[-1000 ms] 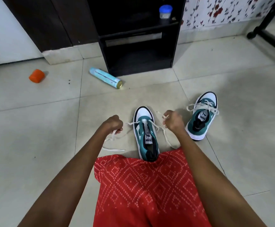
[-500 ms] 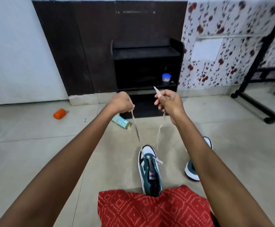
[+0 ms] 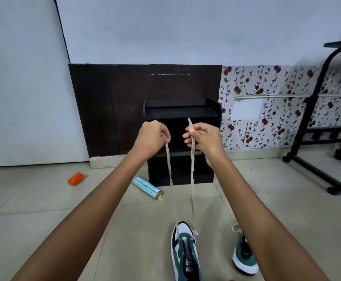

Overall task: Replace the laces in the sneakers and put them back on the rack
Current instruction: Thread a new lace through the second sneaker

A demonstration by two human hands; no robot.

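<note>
Head view. Step in hand, by judgement: evening the two ends of a fresh lace after its first pass through what appear to be the eyelets nearest the toe, though the threading is too small to read for certain. The lacing above that is not yet done. Left hand point(image 3: 152, 136), centre of frame, has its fingers curled round the left run of the lace point(image 3: 169, 169). Right hand point(image 3: 203, 138), just right of it, pinches the right run between thumb and fingers, with the tip standing up above the knuckles. Both runs drop taut and nearly parallel to the toe end of the teal-and-white sneaker point(image 3: 185, 252), which sits lower centre on the tiled floor point(image 3: 43, 209) with its toe pointing up the frame. Second sneaker point(image 3: 243, 258), lower right, is partly hidden behind the right forearm. A bunch of lace shows at its toe end, but how far it is laced cannot be told. Black shoe rack point(image 3: 180, 110), centre background against the wall, stands behind the hands and well apart from both shoes. Next move, by judgement: match the two tips in height, lower the hands to the shoe and cross the ends into the next pair of eyelets, with the flat lace kept untwisted. Count: sneakers, two; laces in hand, one, in two runs; hands, two, both grasping; shoe racks, one; cylindrical can point(image 3: 146, 187), one, lying left of the rack's foot; orange object point(image 3: 76, 178), one, mid left; black wheeled stand point(image 3: 315, 163), one, right edge.
</note>
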